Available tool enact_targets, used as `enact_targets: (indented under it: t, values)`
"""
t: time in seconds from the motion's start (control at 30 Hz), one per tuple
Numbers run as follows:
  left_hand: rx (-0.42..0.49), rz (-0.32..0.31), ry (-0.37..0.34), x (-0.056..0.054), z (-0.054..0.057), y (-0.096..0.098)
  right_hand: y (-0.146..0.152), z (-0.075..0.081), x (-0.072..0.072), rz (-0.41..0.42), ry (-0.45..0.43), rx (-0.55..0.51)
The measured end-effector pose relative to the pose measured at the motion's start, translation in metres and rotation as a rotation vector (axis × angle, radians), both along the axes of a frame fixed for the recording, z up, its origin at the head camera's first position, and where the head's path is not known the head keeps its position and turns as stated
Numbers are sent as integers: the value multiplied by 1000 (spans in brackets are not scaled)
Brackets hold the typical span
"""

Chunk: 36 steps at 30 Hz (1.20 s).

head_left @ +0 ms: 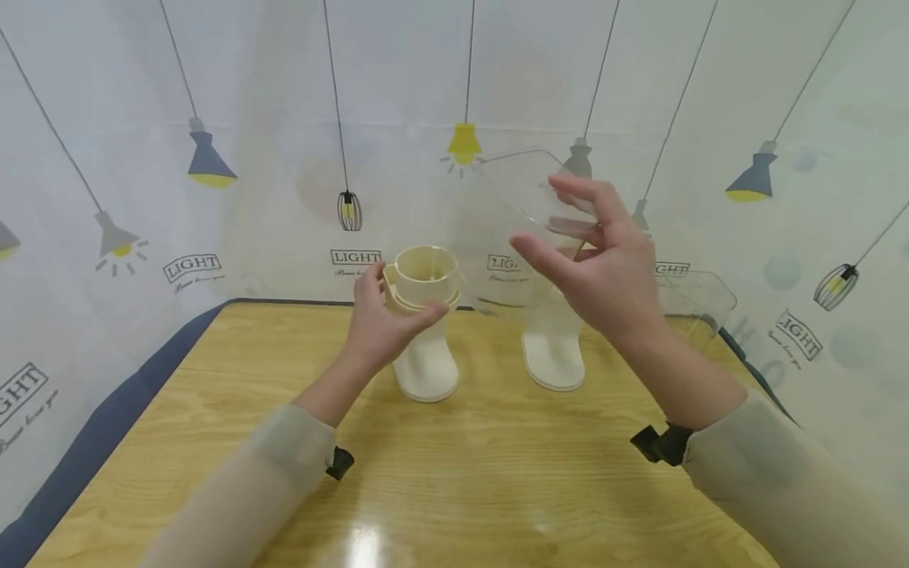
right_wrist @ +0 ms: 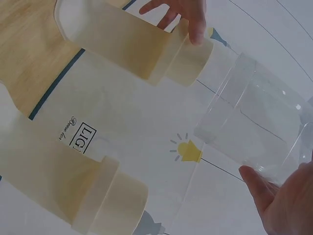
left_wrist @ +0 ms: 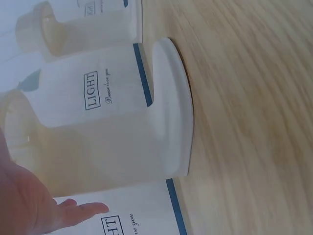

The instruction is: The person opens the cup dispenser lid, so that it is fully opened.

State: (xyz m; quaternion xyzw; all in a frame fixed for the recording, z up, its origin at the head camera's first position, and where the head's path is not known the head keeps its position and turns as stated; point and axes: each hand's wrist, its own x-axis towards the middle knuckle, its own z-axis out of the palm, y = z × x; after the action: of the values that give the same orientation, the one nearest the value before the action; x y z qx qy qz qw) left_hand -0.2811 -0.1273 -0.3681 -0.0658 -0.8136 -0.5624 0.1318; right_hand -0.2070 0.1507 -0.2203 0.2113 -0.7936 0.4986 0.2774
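My left hand [head_left: 383, 319] grips the ring-shaped top of a cream plastic stand [head_left: 426, 369], thumb across the front of the collar and fingers on the far side. This stand is upright on the table, with a round open cup on top and a flat rounded foot. Up to its right, my right hand [head_left: 604, 252] holds a clear plastic container [right_wrist: 254, 117] between thumb and fingers. The container is tilted, and its wide end faces the stand's cup. A matching second cream stand [head_left: 554, 359] is behind and below my right hand, its top partly hidden in the head view.
Another clear plastic container [head_left: 699, 296] shows at the back right, beyond my right wrist. The wooden table [head_left: 497, 473] ends at a dark blue edge. Behind it hangs a white cloth [head_left: 270, 213] printed with lamps.
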Motion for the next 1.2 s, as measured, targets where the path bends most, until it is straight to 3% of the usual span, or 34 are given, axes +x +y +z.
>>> enact_targets:
  t: [0.23, 0.4, 0.5, 0.9, 1.2]
  values:
    - [10, 22, 9, 0, 0, 7, 22, -18, 22, 10, -37, 18]
    - [22, -25, 12, -4, 0, 3, 39, -38, 33, 30, -40, 23]
    - [20, -52, -3, -6, 2, -1, 52, -52, 39, -16, -59, 75]
    - [-78, -112, -106, -14, 9, -18, 106, -94, 51, -201, -320, 272]
    - [-105, -152, -118, -21, 12, -27, 155, -118, 46, -269, -452, 346]
